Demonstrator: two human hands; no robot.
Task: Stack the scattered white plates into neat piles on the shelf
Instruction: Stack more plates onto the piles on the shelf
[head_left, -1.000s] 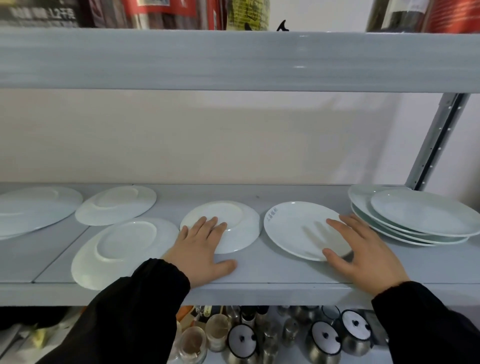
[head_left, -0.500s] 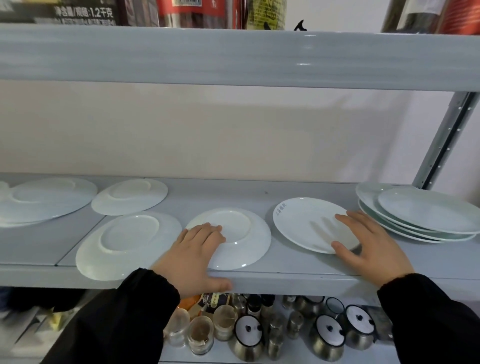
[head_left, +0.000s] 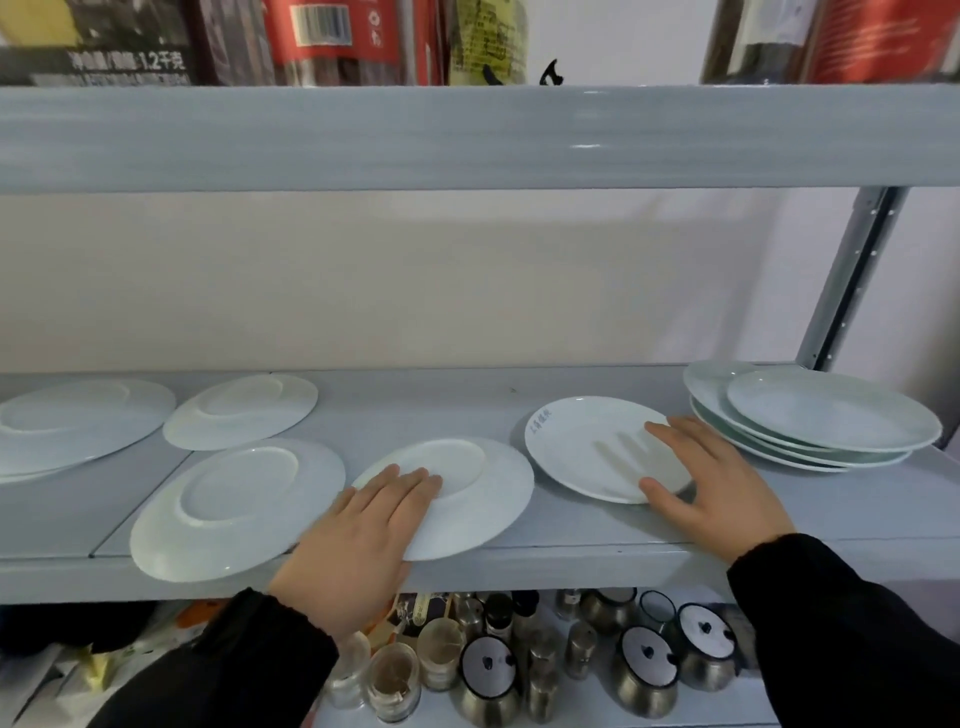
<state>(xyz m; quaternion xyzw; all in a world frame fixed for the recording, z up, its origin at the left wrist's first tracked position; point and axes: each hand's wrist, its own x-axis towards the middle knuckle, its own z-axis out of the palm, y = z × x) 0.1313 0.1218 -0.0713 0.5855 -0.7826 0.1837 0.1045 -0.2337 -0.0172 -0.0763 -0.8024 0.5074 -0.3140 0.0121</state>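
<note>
Several white plates lie on the grey shelf (head_left: 587, 564). My left hand (head_left: 363, 530) lies fingers-down on an upside-down middle plate (head_left: 478, 493) whose front rim overhangs the shelf edge; the thumb is hidden beneath that rim. My right hand (head_left: 711, 488) is spread over the right side of an upright plate with small printed marks (head_left: 582, 447), thumb touching its near rim. A large upside-down plate (head_left: 228, 514) sits left of my left hand, a smaller one (head_left: 239, 410) behind it, and a big plate (head_left: 72, 426) at far left. A loose stack of plates (head_left: 831, 415) stands at right.
The upper shelf board (head_left: 467, 135) hangs low overhead, with packages on it. A metal upright (head_left: 852, 280) stands at the back right beside the stack. Below the shelf are glass jars (head_left: 395, 680) and steel pots with lids (head_left: 644, 670).
My left hand has slid the middle plate towards the front edge until its rim overhangs, and the thumb has gone under it. My right hand stays on the printed plate.
</note>
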